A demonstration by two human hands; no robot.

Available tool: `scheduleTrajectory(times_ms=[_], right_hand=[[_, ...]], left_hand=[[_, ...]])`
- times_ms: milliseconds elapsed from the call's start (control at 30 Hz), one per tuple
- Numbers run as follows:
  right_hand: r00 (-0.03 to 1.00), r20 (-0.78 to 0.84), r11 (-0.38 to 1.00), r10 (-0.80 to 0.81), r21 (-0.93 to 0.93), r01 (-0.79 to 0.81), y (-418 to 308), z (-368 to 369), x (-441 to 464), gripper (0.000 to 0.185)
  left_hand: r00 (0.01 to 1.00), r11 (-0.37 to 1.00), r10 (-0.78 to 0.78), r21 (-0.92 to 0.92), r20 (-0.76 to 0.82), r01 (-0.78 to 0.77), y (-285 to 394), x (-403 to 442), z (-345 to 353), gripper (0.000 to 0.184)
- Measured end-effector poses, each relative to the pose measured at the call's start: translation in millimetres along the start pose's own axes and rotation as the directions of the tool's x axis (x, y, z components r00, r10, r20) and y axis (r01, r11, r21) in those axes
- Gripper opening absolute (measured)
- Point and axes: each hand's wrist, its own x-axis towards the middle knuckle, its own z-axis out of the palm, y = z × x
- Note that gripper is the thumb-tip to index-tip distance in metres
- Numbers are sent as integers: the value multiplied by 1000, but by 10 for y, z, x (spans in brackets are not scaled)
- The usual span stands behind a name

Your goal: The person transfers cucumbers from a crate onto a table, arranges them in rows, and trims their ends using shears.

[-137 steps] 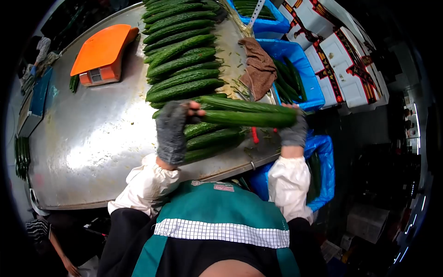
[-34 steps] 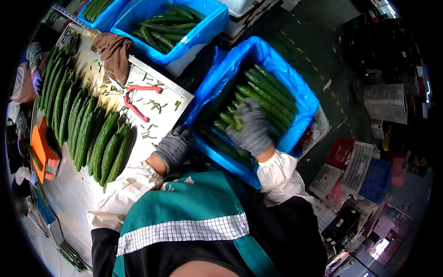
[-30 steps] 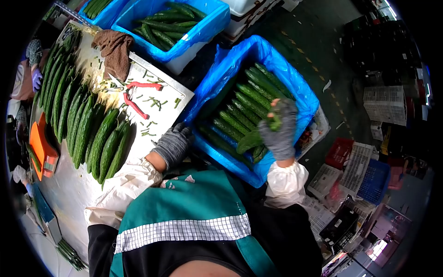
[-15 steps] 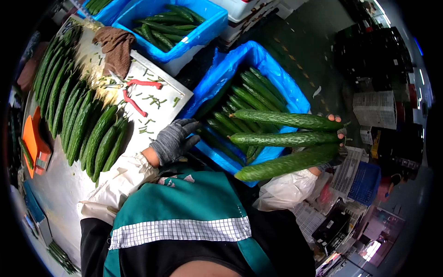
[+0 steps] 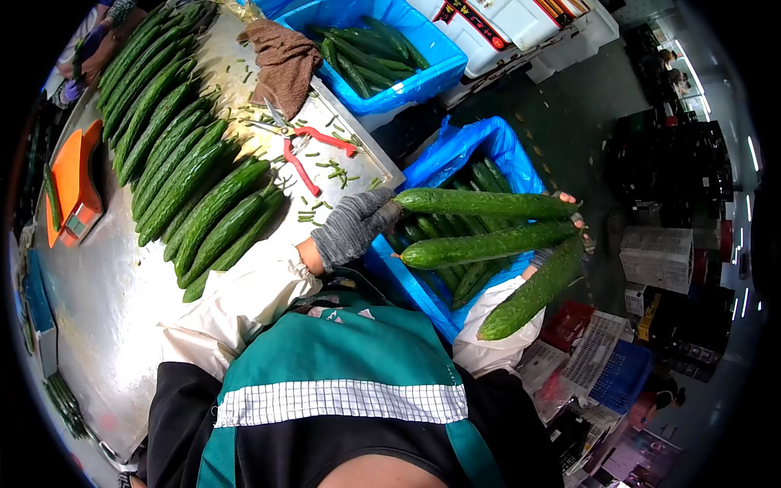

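Three long green cucumbers (image 5: 488, 246) fan out over the blue-lined crate, their right ends held in my right hand (image 5: 576, 218), closed round them, its fingertips bare beyond the glove. The lowest cucumber slants down over my white sleeve. My left hand (image 5: 355, 227), in a grey knit glove, has its fingers closed at the left tip of the upper cucumber (image 5: 480, 203). Beneath them, more cucumbers lie in the crate (image 5: 525, 167), partly hidden. On the metal table, a long row of cucumbers (image 5: 187, 183) lies left of my left hand.
Red-handled pruning shears (image 5: 303, 159) lie open among cut stem bits beside a brown cloth (image 5: 281, 65). An orange scale (image 5: 75, 183) stands at the table's left. Another blue-lined crate (image 5: 443, 69) of cucumbers sits behind. Baskets (image 5: 622, 374) are stacked at right; another person's gloved hand (image 5: 71, 89) shows far left.
My left hand has moved right from the crate's edge to the upper cucumber's tip. The lowest cucumber now tilts more steeply downward. The view has shifted, moving the table rightward in frame.
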Motion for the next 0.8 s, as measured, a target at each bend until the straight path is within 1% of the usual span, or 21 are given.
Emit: scheduleTrajectory(times_ms=[33,100,267,300,367,400,433,500,533,600,633,733,767,800], right_hand=[[1000,10,1000,9,6,-9,45,-10,21,25],[1000,21,1000,20,15,-21,124,-20,66,26],[997,59,999,42,16,-43,267,16,195,29],[997,61,999,47,-6,-47,286,61,225,29],[994,92,982,63,-181,-46,355,163,296,29],[971,230,993,64,-108,-39,404,154,369,27],[930,363,998,63,-36,-53,453,145,441,24],[947,314,998,64,-24,-60,482,262,469,24],[959,276,998,62,-24,-57,500,335,472,24],[975,219,999,46,-22,-42,526,484,485,23],[979,198,999,44,-24,-40,546,575,484,23],[987,160,999,27,-23,-23,583,734,522,23],[988,150,999,25,-24,-22,596,785,530,23],[990,142,999,24,-26,-20,606,825,541,23]], left_hand=[[1000,1000,4,-4,-4,-4,-13,-26,-37,21],[995,991,96,-95,-21,-98,-36,-78,-117,22],[993,994,111,-1,-50,-111,-22,-209,-302,20],[992,993,114,-2,-53,-114,-24,-231,-344,20],[981,981,191,37,35,-193,-15,-272,-424,20],[980,981,185,51,70,-189,6,-292,-463,19],[980,981,185,49,70,-188,18,-313,-480,19],[987,987,139,67,82,-144,26,-361,-489,19],[986,987,139,65,86,-145,10,-387,-487,19],[990,984,120,-142,79,-108,-32,-431,-491,19],[989,984,121,-144,81,-108,-40,-441,-505,19],[976,963,139,-251,167,-95,-74,-470,-548,19],[976,963,139,-252,168,-94,-78,-480,-569,19],[970,971,146,-214,197,-103,-73,-485,-594,18]])
